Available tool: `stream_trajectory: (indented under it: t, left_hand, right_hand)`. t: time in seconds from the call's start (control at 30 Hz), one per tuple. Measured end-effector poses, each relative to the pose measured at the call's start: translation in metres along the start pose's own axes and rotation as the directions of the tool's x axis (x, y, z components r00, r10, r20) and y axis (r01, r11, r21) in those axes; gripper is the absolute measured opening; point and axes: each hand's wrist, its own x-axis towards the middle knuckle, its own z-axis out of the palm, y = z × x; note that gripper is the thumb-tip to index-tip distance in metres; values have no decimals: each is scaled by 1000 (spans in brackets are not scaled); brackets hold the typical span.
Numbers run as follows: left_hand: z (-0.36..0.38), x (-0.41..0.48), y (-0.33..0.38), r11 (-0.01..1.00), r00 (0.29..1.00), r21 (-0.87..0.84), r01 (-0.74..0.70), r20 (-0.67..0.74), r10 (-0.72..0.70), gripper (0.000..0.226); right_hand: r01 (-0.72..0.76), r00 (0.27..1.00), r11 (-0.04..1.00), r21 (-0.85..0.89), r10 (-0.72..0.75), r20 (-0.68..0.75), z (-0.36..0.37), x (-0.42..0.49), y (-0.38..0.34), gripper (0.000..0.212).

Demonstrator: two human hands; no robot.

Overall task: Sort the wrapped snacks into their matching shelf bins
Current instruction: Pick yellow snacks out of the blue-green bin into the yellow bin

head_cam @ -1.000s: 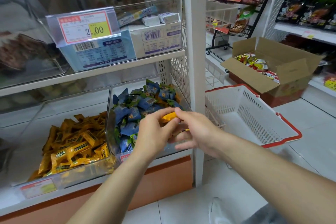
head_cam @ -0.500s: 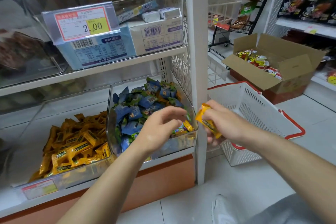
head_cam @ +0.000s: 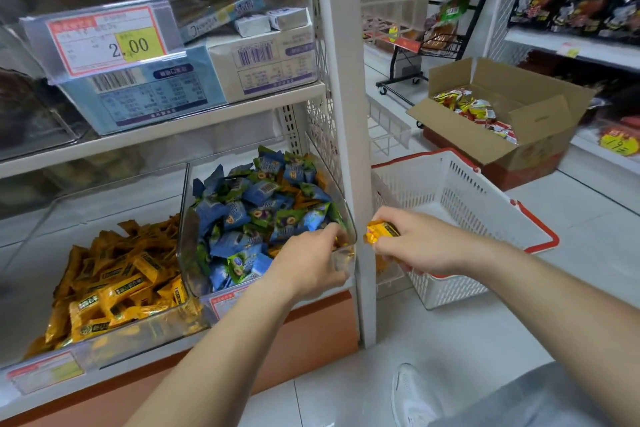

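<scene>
**A:** Where is the left hand working?
**B:** The left hand (head_cam: 311, 263) is reaching into the front right corner of the right bin (head_cam: 187, 253), its fingers curling down among the blue snacks (head_cam: 242, 215). A few orange pieces are lying in that corner beside the fingertips. Whether the fingers are pinching one cannot be told, since the back of the hand is hiding them.

**A:** And the right hand?
**B:** The right hand (head_cam: 426, 246) is gripping an orange snack (head_cam: 379, 231), fingers curled round it, with one crimped end sticking out toward the post (head_cam: 346, 97). The hand is hovering just right of the post, outside the shelf, and is overlapping the near corner of the basket (head_cam: 464, 194) in this view.

**A:** Where are the matching goods lying?
**B:** The orange pile (head_cam: 117, 284) is filling the left bin (head_cam: 145, 333), which is standing just beside the right bin on the same lower shelf. Blue and green wrappers are heaping up in the right bin, with orange ones showing between them.

**A:** What is surrounding the work area?
**B:** The white, red-rimmed basket is standing on the floor right of the post. A cardboard box (head_cam: 543, 149) is sitting open behind it, holding red-and-yellow packets. A price tag (head_cam: 107, 40) reading 2.00 is hanging on the upper shelf. A shoe (head_cam: 410, 395) is showing at the lower edge.
</scene>
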Motion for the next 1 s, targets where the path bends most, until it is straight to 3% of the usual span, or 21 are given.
stream_trajectory:
  t: [0.13,0.27,0.47,0.6,0.8,0.87,0.9,1.0]
  left_hand:
    - [-6,0,-4,988,994,-147,34,110,-18,47]
    - [-2,-1,0,991,1000,-131,26,13,-25,40]
    - [-7,-5,-6,953,990,-297,-59,-139,18,23]
    - [-13,-10,-7,953,984,-297,-63,-180,9,17]
    - [-27,-32,-22,826,927,-563,25,-297,-231,18]
    - [-34,-43,-23,735,885,-678,22,-329,-329,14]
    - [-37,-48,-20,644,862,-765,-3,-328,-387,13]
    - [-35,-58,4,216,819,-969,-116,-217,-532,10]
  right_hand:
    - [18,1000,998,-56,-17,19,4,4,-4,7]
    - [34,999,991,-131,-31,28,11,5,-8,14]
    - [43,997,985,-168,-31,71,16,-2,-11,26]
    - [49,997,994,-95,-43,60,15,-5,-11,20]
    - [-2,998,990,139,-7,66,14,-4,-7,14]
    - [-21,998,959,281,4,59,16,-3,-9,13]
    - [-24,999,937,349,9,44,18,-2,-11,13]
    - [7,999,856,517,17,-42,27,0,-22,25]
